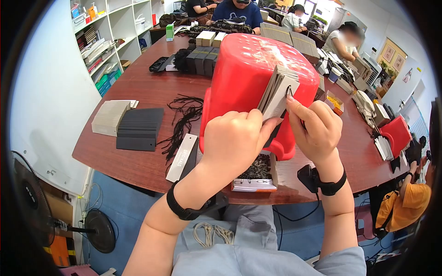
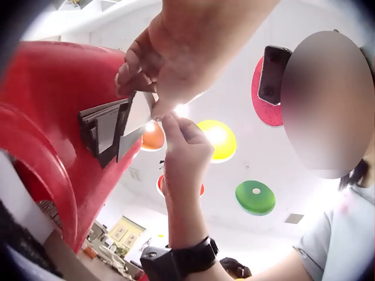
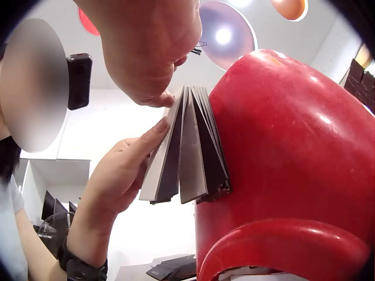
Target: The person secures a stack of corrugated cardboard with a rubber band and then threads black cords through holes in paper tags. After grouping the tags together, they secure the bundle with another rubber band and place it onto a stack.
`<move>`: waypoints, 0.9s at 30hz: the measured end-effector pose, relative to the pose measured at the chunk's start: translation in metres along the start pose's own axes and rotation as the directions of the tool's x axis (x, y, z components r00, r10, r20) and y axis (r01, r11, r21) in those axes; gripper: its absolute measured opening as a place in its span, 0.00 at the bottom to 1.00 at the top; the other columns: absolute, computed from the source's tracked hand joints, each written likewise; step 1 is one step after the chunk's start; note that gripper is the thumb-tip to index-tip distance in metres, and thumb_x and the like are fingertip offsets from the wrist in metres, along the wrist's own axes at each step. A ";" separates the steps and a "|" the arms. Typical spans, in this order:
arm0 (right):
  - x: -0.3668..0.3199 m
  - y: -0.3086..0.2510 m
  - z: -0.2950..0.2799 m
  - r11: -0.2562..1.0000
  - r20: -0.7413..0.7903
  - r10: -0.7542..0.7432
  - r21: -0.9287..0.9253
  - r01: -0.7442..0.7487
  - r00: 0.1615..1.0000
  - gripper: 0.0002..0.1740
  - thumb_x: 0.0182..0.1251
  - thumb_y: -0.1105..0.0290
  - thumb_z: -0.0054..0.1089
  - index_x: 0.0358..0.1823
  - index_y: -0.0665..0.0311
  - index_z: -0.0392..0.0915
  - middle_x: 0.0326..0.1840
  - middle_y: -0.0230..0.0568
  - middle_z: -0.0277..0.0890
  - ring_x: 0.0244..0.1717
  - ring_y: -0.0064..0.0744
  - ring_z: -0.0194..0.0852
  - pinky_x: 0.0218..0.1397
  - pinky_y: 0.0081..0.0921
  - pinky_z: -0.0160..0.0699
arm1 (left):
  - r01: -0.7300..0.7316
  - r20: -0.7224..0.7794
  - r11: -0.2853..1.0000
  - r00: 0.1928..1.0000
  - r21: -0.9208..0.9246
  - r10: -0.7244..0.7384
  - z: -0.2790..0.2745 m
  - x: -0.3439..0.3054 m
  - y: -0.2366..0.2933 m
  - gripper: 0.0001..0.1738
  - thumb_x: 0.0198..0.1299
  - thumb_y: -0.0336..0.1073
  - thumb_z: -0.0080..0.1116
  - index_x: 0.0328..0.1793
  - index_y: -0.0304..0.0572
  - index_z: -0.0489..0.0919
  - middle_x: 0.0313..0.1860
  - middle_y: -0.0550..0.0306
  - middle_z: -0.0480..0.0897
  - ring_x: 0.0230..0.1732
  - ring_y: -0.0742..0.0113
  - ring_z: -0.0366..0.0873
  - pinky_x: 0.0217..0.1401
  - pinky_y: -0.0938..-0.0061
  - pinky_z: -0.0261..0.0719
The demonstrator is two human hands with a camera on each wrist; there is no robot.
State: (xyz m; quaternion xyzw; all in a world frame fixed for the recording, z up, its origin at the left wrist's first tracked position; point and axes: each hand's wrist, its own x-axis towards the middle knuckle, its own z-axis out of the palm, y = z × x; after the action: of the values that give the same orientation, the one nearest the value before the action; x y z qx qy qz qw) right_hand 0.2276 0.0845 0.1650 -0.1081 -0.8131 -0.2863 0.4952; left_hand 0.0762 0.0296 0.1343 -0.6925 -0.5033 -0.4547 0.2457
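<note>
A stack of light and dark cards (image 1: 279, 92) is held up on edge in front of a red plastic stool or tub (image 1: 248, 60). My left hand (image 1: 235, 138) grips the stack low on its near side, thumb along the front card. At its top hole my right hand (image 1: 317, 126) pinches a short black cord with thumb and index finger. In the right wrist view the cards (image 3: 190, 143) fan apart at the bottom, the left hand (image 3: 114, 175) holding their edge. The left wrist view shows the right fingertips close to the left thumb at the front card.
On the left lie pale cards (image 1: 109, 118), dark cards (image 1: 139, 129) and black cords (image 1: 186, 110). A box of small dark pieces (image 1: 255, 181) stands at the table's near edge, beside a printed strip (image 1: 182, 158). More card stacks and several people are beyond.
</note>
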 end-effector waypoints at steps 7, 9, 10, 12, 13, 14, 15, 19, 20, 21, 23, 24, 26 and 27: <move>0.001 -0.001 -0.003 1.000 0.021 -0.010 -0.012 0.010 1.000 0.16 0.39 0.83 0.63 0.35 0.66 0.77 0.15 0.31 0.54 0.14 0.26 0.57 0.14 0.22 0.56 | -0.004 0.004 1.000 1.000 0.028 0.004 -0.005 -0.003 0.004 0.19 0.50 0.44 0.59 0.13 0.45 0.70 0.05 0.58 0.68 0.10 0.62 0.70 0.11 0.72 0.66; 0.000 -0.001 -0.002 1.000 0.022 -0.003 -0.011 0.003 1.000 0.16 0.39 0.82 0.63 0.35 0.65 0.77 0.15 0.31 0.54 0.14 0.26 0.57 0.14 0.22 0.57 | -0.036 0.009 0.999 0.999 0.021 0.035 -0.003 -0.003 0.001 0.19 0.51 0.44 0.59 0.13 0.44 0.70 0.06 0.58 0.68 0.10 0.62 0.70 0.11 0.71 0.66; 0.000 -0.001 -0.002 1.000 0.020 0.003 -0.012 -0.002 1.000 0.16 0.39 0.82 0.63 0.35 0.65 0.78 0.15 0.31 0.55 0.14 0.26 0.57 0.14 0.22 0.57 | -0.035 0.008 0.999 0.999 0.022 0.035 -0.003 -0.003 0.000 0.19 0.51 0.44 0.59 0.13 0.44 0.70 0.06 0.58 0.68 0.10 0.62 0.70 0.11 0.71 0.66; 0.001 -0.001 -0.003 1.000 0.024 0.010 -0.008 -0.010 1.000 0.16 0.39 0.82 0.63 0.35 0.65 0.78 0.15 0.31 0.55 0.14 0.26 0.57 0.14 0.22 0.57 | 0.022 0.022 0.999 1.000 -0.047 -0.021 -0.005 -0.002 0.001 0.18 0.50 0.43 0.60 0.14 0.43 0.70 0.08 0.56 0.69 0.12 0.61 0.70 0.14 0.71 0.67; 0.001 -0.001 -0.003 1.000 0.028 0.018 -0.003 -0.018 0.999 0.16 0.39 0.82 0.63 0.35 0.65 0.78 0.15 0.32 0.55 0.14 0.26 0.58 0.14 0.22 0.57 | 0.023 0.022 0.999 1.000 -0.047 -0.022 -0.004 -0.003 0.000 0.18 0.50 0.43 0.60 0.14 0.43 0.70 0.08 0.56 0.69 0.12 0.61 0.70 0.14 0.71 0.67; 0.000 -0.001 -0.002 1.000 0.029 0.019 -0.003 -0.019 0.999 0.16 0.39 0.82 0.63 0.35 0.65 0.78 0.15 0.32 0.55 0.14 0.26 0.58 0.14 0.22 0.57 | 0.071 0.019 0.987 0.997 -0.142 -0.069 -0.003 -0.003 -0.001 0.17 0.50 0.42 0.60 0.15 0.42 0.70 0.09 0.55 0.70 0.13 0.59 0.71 0.15 0.71 0.67; 0.000 -0.001 -0.002 1.000 0.029 0.028 0.002 -0.028 0.999 0.16 0.39 0.82 0.63 0.35 0.64 0.78 0.15 0.32 0.56 0.14 0.26 0.58 0.14 0.22 0.58 | 0.116 0.019 0.965 0.993 -0.236 -0.115 -0.002 -0.003 -0.002 0.16 0.50 0.41 0.60 0.17 0.42 0.70 0.10 0.54 0.71 0.14 0.58 0.71 0.17 0.71 0.68; -0.001 0.001 -0.001 0.999 0.030 0.048 0.020 -0.048 0.998 0.15 0.40 0.81 0.63 0.34 0.64 0.78 0.15 0.32 0.57 0.14 0.27 0.59 0.15 0.22 0.58 | 0.191 -0.051 0.906 0.973 -0.378 -0.226 0.005 -0.005 -0.002 0.17 0.47 0.38 0.64 0.18 0.37 0.70 0.12 0.51 0.72 0.11 0.61 0.69 0.17 0.74 0.67; -0.001 0.001 -0.001 0.998 0.032 0.051 0.020 -0.051 0.998 0.15 0.40 0.81 0.63 0.34 0.64 0.78 0.15 0.32 0.57 0.14 0.27 0.59 0.15 0.22 0.58 | 0.287 0.049 0.869 0.955 -0.404 -0.293 0.005 -0.007 -0.001 0.16 0.47 0.39 0.64 0.19 0.36 0.71 0.13 0.51 0.74 0.13 0.62 0.72 0.18 0.74 0.68; -0.001 0.001 -0.002 0.998 0.031 0.051 0.018 -0.052 0.998 0.15 0.40 0.81 0.63 0.34 0.64 0.78 0.15 0.32 0.57 0.14 0.27 0.59 0.15 0.22 0.59 | 0.381 0.149 0.824 0.924 -0.419 -0.351 0.004 -0.010 0.000 0.16 0.47 0.40 0.64 0.21 0.36 0.72 0.14 0.50 0.75 0.14 0.63 0.74 0.19 0.75 0.70; -0.001 0.001 -0.001 0.998 0.031 0.055 0.014 -0.056 0.998 0.14 0.40 0.81 0.63 0.33 0.64 0.78 0.15 0.32 0.58 0.14 0.27 0.59 0.15 0.23 0.59 | 0.420 0.215 0.843 0.906 -0.338 -0.365 0.003 -0.015 0.003 0.18 0.47 0.43 0.63 0.20 0.36 0.72 0.13 0.49 0.74 0.16 0.58 0.74 0.19 0.70 0.70; -0.001 0.001 -0.001 0.998 0.026 0.056 0.019 -0.056 0.998 0.15 0.40 0.81 0.63 0.33 0.64 0.78 0.15 0.32 0.58 0.14 0.27 0.59 0.15 0.23 0.58 | 0.450 0.275 0.857 0.882 -0.252 -0.383 0.002 -0.017 0.004 0.20 0.47 0.45 0.62 0.19 0.36 0.71 0.12 0.48 0.73 0.17 0.53 0.75 0.20 0.65 0.70; -0.002 0.002 -0.001 0.998 0.024 0.056 0.025 -0.057 0.998 0.15 0.39 0.81 0.63 0.33 0.64 0.78 0.15 0.32 0.58 0.14 0.27 0.59 0.15 0.23 0.58 | 0.446 0.266 0.860 0.885 -0.248 -0.382 0.008 -0.022 0.004 0.20 0.48 0.46 0.61 0.18 0.36 0.72 0.11 0.48 0.73 0.16 0.52 0.75 0.19 0.66 0.70; -0.002 0.002 -0.001 0.998 0.025 0.059 0.029 -0.060 0.998 0.15 0.39 0.81 0.63 0.33 0.64 0.78 0.15 0.32 0.57 0.14 0.27 0.59 0.15 0.23 0.58 | 0.441 0.255 0.864 0.889 -0.243 -0.381 0.009 -0.024 0.004 0.21 0.48 0.46 0.61 0.17 0.36 0.74 0.10 0.47 0.73 0.16 0.52 0.75 0.18 0.66 0.70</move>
State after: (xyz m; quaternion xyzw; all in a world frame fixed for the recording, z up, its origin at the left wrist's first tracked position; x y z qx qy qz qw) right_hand 0.2302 0.0853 0.1644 -0.1283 -0.8197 -0.2581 0.4951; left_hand 0.0813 0.0241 0.1094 -0.6391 -0.5884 -0.4951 -0.0143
